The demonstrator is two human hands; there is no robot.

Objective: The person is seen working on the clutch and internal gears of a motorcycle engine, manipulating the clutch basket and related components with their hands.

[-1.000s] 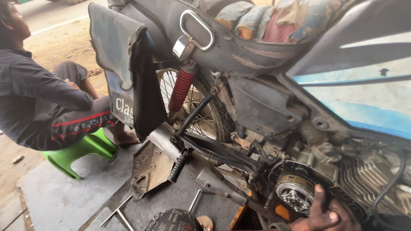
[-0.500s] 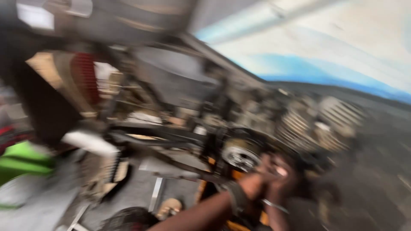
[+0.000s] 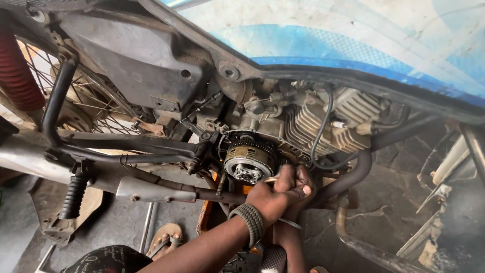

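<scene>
Exposed round clutch assembly (image 3: 248,161), metallic, greasy, on engine's side; perhaps bolted.

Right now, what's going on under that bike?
A person is working on a motorcycle engine with its side cover off. Both hands sit together just below and to the right of the exposed clutch: the left hand, with a braided wristband, lies over the right hand. A thin metal piece shows at the fingers, but what it is cannot be told. The exhaust pipe curves past beside them.
</scene>
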